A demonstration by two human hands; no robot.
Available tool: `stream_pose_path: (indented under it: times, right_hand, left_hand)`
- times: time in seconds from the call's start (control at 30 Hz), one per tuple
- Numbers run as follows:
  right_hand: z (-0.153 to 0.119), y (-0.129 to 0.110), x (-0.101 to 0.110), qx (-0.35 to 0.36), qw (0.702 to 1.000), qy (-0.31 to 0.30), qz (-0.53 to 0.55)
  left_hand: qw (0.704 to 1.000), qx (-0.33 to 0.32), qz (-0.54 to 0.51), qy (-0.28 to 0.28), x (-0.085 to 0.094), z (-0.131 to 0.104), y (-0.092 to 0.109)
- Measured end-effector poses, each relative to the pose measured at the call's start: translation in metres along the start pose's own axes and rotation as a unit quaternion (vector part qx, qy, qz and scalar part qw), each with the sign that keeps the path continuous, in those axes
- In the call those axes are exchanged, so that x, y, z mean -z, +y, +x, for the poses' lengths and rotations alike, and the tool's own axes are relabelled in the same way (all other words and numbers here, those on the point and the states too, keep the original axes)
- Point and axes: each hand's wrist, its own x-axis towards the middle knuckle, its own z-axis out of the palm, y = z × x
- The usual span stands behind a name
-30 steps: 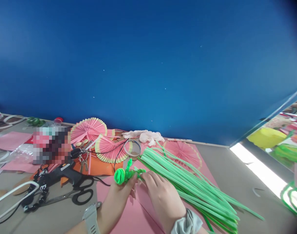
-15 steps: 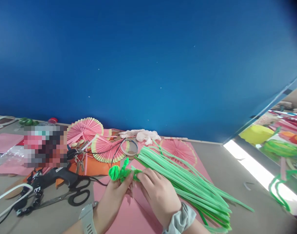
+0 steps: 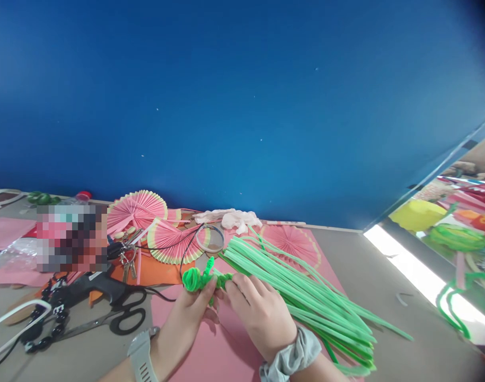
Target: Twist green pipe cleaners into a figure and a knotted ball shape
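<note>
Over the pink paper (image 3: 216, 353), left hand (image 3: 190, 314) and right hand (image 3: 262, 315) stay pinched on the green twist (image 3: 192, 279), a bit now peeking below the thumb, so the winding seems to be advancing.

A single white letter "E" on a bead (image 3: 58, 309) of the black beaded strand (image 3: 58, 330) at left.

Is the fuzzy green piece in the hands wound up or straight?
Wound up at its left end: the green pipe-cleaner piece shows a round coil there. Fingers partly hide the rest.
</note>
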Motion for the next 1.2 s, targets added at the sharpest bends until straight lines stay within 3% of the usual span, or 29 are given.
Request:
stream_pose_path:
  times: [0.3,0.4,0.5,0.67,0.77,0.9,0.97,1.03,1.1,1.2]
  right_hand:
    - [-0.003,0.002,-0.003,0.013,1.000,-0.017,0.023]
    - [-0.001,0.002,-0.003,-0.040,0.995,-0.065,0.072]
    - [0.002,0.002,0.000,-0.132,0.965,-0.111,0.196]
    - [0.009,-0.002,0.002,-0.272,0.876,-0.120,0.380]
    - [0.014,-0.005,0.001,-0.325,0.814,-0.111,0.468]
    - [0.016,-0.008,0.003,-0.402,0.694,-0.133,0.582]
    - [0.016,-0.010,0.003,-0.435,0.621,-0.143,0.636]
    - [0.015,-0.012,0.001,-0.453,0.579,-0.126,0.666]
    - [0.013,-0.014,-0.003,-0.458,0.585,-0.087,0.664]
    - [0.010,-0.016,-0.011,-0.431,0.678,-0.016,0.595]
  left_hand:
    - [0.999,-0.007,0.044,-0.007,-0.001,0.004,-0.006]
    - [0.998,-0.011,0.063,-0.008,-0.001,0.004,-0.006]
    - [0.997,-0.015,0.076,-0.006,-0.002,0.004,-0.009]
    - [0.988,-0.043,0.147,-0.007,-0.001,0.004,-0.012]
    - [0.967,-0.087,0.239,-0.012,0.002,0.004,-0.014]
    - [0.931,-0.131,0.339,-0.025,0.008,0.002,-0.015]
    - [0.926,-0.140,0.351,-0.027,0.009,-0.001,-0.011]
    - [0.931,-0.133,0.339,-0.029,0.010,-0.004,-0.005]
    - [0.961,-0.095,0.256,-0.032,0.009,-0.005,-0.001]
    - [0.999,-0.006,0.027,-0.041,0.006,0.000,-0.002]
